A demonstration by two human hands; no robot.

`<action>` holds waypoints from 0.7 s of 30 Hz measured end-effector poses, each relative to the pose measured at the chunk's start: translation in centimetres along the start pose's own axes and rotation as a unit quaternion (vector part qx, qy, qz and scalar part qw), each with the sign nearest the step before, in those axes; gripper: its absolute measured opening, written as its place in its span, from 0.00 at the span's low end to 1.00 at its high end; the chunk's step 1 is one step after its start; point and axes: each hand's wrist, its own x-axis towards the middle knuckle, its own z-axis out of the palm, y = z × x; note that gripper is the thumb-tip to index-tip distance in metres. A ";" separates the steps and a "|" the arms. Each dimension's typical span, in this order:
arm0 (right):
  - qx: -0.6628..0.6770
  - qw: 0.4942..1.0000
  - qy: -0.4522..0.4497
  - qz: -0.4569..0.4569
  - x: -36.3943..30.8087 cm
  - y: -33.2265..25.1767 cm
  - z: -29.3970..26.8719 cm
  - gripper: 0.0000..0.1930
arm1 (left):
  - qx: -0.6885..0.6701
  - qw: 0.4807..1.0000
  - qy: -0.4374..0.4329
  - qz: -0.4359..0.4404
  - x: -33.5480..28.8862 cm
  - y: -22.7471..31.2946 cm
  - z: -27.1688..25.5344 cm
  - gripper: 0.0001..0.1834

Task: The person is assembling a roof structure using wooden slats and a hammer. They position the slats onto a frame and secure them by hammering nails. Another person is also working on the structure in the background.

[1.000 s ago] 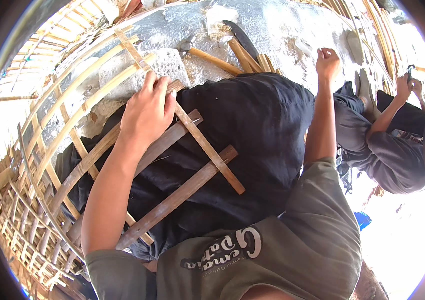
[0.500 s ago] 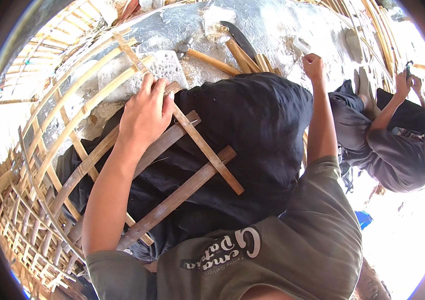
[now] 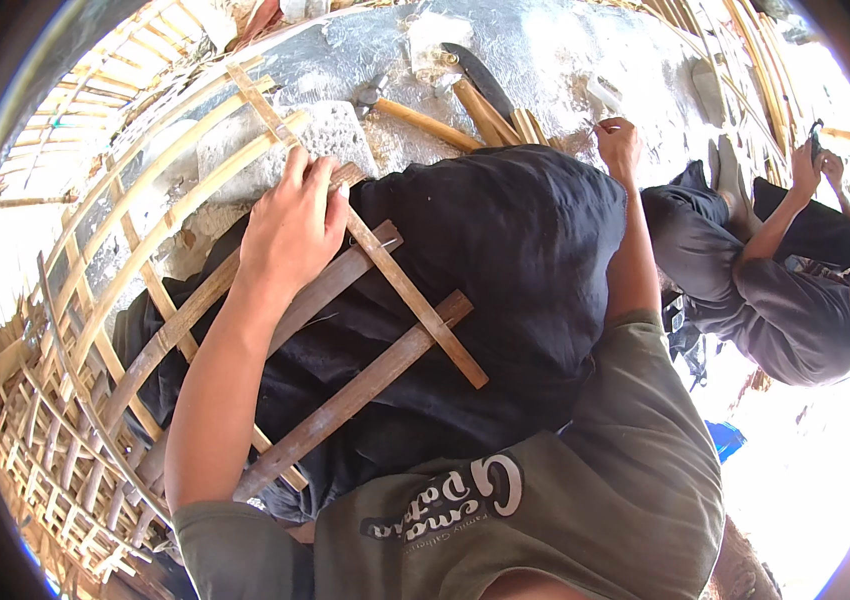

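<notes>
Across my lap rests a lattice of split bamboo strips (image 3: 185, 222). My left hand (image 3: 290, 220) is closed round a slanting bamboo crosspiece (image 3: 415, 303) where it meets another strip. Two darker slats (image 3: 360, 395) lie beneath that crosspiece, over the black cloth on my legs. A thin pin, perhaps a nail, shows at one crossing (image 3: 388, 243). At the far right, beyond my knee, my right hand (image 3: 618, 145) is pinched above the grey ground. What its fingertips hold is too small to make out. A small clear container (image 3: 603, 95) lies just past it.
A wooden-handled hammer (image 3: 425, 125) and a dark-bladed machete (image 3: 478, 80) lie ahead, near bamboo offcuts (image 3: 485, 115). A pale stone block (image 3: 330, 135) sits under the lattice. Woven bamboo (image 3: 65, 470) fills the left. Another person (image 3: 745, 270) sits at the right.
My right hand has drawn slightly back and left, away from the clear container, its fingers turned more toward the left. My left hand and the lattice have stayed in place.
</notes>
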 end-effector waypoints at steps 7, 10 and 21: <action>0.065 0.995 0.067 0.024 1.5 0.6 -1.7 0.13 | -0.004 1.000 0.000 0.003 0.1 0.1 0.0 0.17; 0.042 0.994 0.099 -0.007 3.9 0.2 -2.9 0.12 | -0.002 1.000 -0.002 0.002 0.0 0.0 0.0 0.17; 0.033 0.976 0.203 -0.068 4.0 -1.8 -2.6 0.13 | -0.025 0.999 0.006 -0.019 0.0 0.1 0.1 0.13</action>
